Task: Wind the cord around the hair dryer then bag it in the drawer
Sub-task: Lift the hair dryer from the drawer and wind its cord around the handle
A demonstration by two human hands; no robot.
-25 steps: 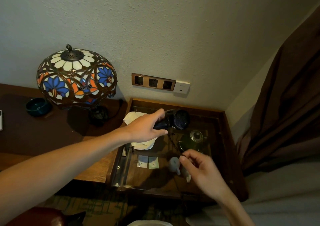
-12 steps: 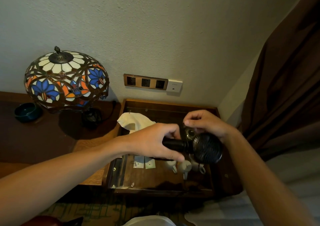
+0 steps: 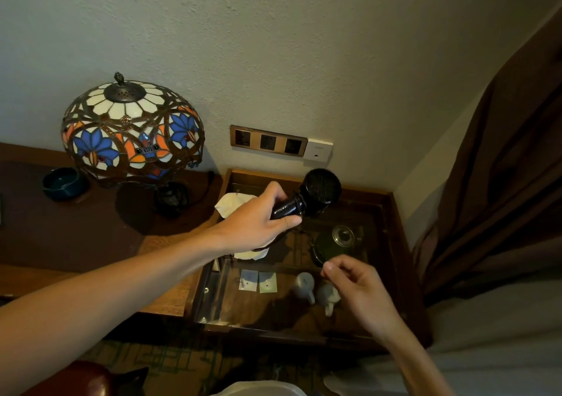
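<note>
My left hand (image 3: 258, 219) grips the handle of the black hair dryer (image 3: 316, 192) and holds it above the back of the open wooden drawer (image 3: 395, 243), its round head pointing toward the wall. A thin dark cord (image 3: 307, 240) runs down from the handle to my right hand (image 3: 355, 289), which pinches it between thumb and fingers over the drawer's middle. A cream cloth bag (image 3: 234, 204) lies at the drawer's left, partly hidden by my left hand.
Inside the drawer are a dark teapot with a glass lid (image 3: 337, 240), two small white cups (image 3: 316, 289) and two sachets (image 3: 258, 281). A stained-glass lamp (image 3: 130, 131) and a dark bowl (image 3: 62, 181) stand on the desk at left. Wall sockets (image 3: 267, 141) are behind; a brown curtain (image 3: 501, 198) hangs at right.
My left hand carried the dryer back toward the wall. My right hand left the dryer's head and dropped down to the drawer's middle, drawing the cord out.
</note>
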